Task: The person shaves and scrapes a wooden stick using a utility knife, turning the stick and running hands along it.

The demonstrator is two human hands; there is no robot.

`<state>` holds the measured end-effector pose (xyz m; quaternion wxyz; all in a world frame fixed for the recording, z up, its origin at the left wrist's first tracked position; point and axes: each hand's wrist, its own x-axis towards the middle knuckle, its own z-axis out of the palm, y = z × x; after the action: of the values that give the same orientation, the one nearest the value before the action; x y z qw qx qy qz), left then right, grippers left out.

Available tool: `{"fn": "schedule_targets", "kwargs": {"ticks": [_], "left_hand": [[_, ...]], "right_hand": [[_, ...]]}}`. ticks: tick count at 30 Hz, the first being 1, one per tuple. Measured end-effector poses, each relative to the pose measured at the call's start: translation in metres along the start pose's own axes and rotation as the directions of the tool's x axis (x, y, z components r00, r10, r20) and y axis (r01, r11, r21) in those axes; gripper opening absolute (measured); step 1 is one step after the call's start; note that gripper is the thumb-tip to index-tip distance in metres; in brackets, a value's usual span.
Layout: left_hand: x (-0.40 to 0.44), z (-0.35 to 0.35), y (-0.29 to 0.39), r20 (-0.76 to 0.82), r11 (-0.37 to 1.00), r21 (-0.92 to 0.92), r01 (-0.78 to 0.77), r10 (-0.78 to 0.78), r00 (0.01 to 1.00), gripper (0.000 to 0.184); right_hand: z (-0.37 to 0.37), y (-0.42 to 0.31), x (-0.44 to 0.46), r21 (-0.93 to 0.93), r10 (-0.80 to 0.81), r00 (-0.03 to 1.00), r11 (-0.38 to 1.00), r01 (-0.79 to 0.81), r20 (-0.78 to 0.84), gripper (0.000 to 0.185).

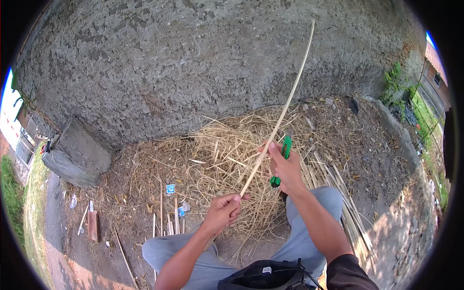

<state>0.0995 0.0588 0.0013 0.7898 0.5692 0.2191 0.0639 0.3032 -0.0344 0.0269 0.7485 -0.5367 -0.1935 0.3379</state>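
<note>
Cream strip (290, 96), slender, slightly bowed, left fingers (235, 198) pinching its lower end, right fingers (275, 152) holding it and green cutter (287, 144)

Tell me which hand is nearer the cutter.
Right: the right hand holds the cutter; the left hand is apart from it, lower left in view, pinching the strip.

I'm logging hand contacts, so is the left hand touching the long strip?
Touching. The head view shows the left hand gripping the strip at its lower end, the thumb pressed against it.
</note>
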Motion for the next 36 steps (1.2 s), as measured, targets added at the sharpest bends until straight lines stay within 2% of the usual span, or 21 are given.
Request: {"fn": "schedule_targets", "kwargs": {"ticks": [2, 3, 4, 5, 6, 8, 9, 11, 16, 18, 20, 21, 23, 24, 26, 27, 29, 30, 32, 36], "left_hand": [[0.002, -0.001, -0.002, -0.028, 0.983, 0.175, -0.05, 0.056, 0.998, 0.032], [0.006, -0.007, -0.009, -0.026, 0.983, 0.175, -0.049, 0.055, 0.998, 0.032], [0.01, -0.01, -0.014, -0.059, 0.9, 0.398, -0.178, 0.219, 0.974, 0.03], [0.013, -0.014, -0.019, -0.053, 0.75, 0.602, -0.275, 0.381, 0.923, 0.029], [0.012, -0.016, -0.024, -0.053, 0.749, 0.603, -0.275, 0.381, 0.923, 0.029], [0.006, -0.006, -0.009, -0.177, 0.509, 0.846, -0.159, 0.549, 0.817, 0.028], [0.008, -0.006, -0.007, -0.176, 0.508, 0.846, -0.16, 0.549, 0.817, 0.028], [0.012, -0.008, -0.003, 0.075, 0.039, 0.979, -0.199, 0.843, 0.532, 0.032], [0.019, -0.004, 0.012, 0.08, 0.075, 0.947, -0.313, 0.887, 0.454, 0.035], [0.023, -0.004, 0.011, 0.066, 0.107, 0.925, -0.364, 0.899, 0.433, 0.034], [0.027, -0.004, 0.01, 0.003, 0.199, 0.887, -0.416, 0.9, 0.437, 0.027], [0.027, -0.004, 0.01, -0.001, 0.202, 0.887, -0.416, 0.9, 0.436, 0.027], [0.027, -0.005, 0.008, -0.185, 0.513, 0.67, -0.536, 0.815, 0.549, 0.018], [0.028, -0.007, 0.007, -0.188, 0.515, 0.671, -0.533, 0.814, 0.55, 0.018], [0.03, -0.012, 0.006, -0.057, 0.286, 0.782, -0.553, 0.917, 0.394, 0.015], [0.03, -0.012, 0.005, -0.059, 0.288, 0.783, -0.551, 0.917, 0.395, 0.015], [0.032, -0.011, 0.003, -0.031, 0.148, 0.836, -0.529, 0.974, 0.224, 0.013], [0.033, -0.012, 0.002, -0.03, 0.146, 0.836, -0.529, 0.975, 0.222, 0.013], [0.033, -0.013, -0.001, 0.078, -0.01, 0.893, -0.45, 0.988, 0.135, 0.015], [0.031, -0.011, -0.001, 0.131, -0.049, 0.898, -0.437, 0.978, 0.161, 0.016]], "right_hand": [[0.001, 0.001, 0.003, 0.001, -0.109, 0.99, 0.994, 0.109, -0.085, 0.029], [0.001, 0.0, 0.002, -0.008, -0.11, 0.99, 0.994, 0.11, -0.087, 0.027], [0.001, 0.0, 0.001, -0.008, -0.11, 0.99, 0.994, 0.11, -0.088, 0.027], [0.0, 0.001, 0.0, -0.015, -0.118, 0.99, 0.993, 0.118, -0.078, 0.026], [0.0, 0.002, -0.001, -0.023, -0.127, 0.99, 0.992, 0.125, -0.068, 0.026], [0.0, 0.007, -0.001, -0.051, -0.149, 0.986, 0.988, 0.145, -0.079, 0.024], [0.0, 0.009, -0.001, -0.081, -0.173, 0.981, 0.983, 0.166, -0.088, 0.023], [0.0, 0.014, -0.004, -0.122, -0.168, 0.982, 0.98, 0.157, -0.087, 0.022], [0.013, 0.026, -0.016, -0.227, -0.139, 0.99, 0.965, 0.13, -0.026, 0.02], [0.026, 0.025, -0.025, -0.151, -0.177, 0.984, 0.973, 0.177, 0.009, 0.023], [0.03, 0.028, -0.03, -0.132, -0.145, 0.988, 0.98, 0.151, 0.056, 0.024], [0.033, 0.032, -0.032, -0.093, -0.156, 0.984, 0.982, 0.163, 0.081, 0.024], [0.035, 0.037, -0.035, -0.055, -0.162, 0.981, 0.984, 0.169, 0.109, 0.024], [0.036, 0.039, -0.037, -0.043, -0.15, 0.981, 0.987, 0.156, 0.122, 0.024], [0.037, 0.042, -0.038, -0.031, -0.135, 0.981, 0.99, 0.141, 0.138, 0.024], [0.037, 0.046, -0.037, -0.062, -0.168, 0.973, 0.982, 0.18, 0.159, 0.024], [0.038, 0.048, -0.038, -0.092, -0.2, 0.963, 0.971, 0.219, 0.181, 0.025], [0.038, 0.049, -0.039, -0.097, -0.206, 0.961, 0.969, 0.226, 0.187, 0.024], [0.039, 0.049, -0.039, -0.102, -0.213, 0.958, 0.967, 0.235, 0.193, 0.024], [0.036, 0.052, -0.038, -0.022, -0.135, 0.972, 0.99, 0.141, 0.192, 0.023]]}}
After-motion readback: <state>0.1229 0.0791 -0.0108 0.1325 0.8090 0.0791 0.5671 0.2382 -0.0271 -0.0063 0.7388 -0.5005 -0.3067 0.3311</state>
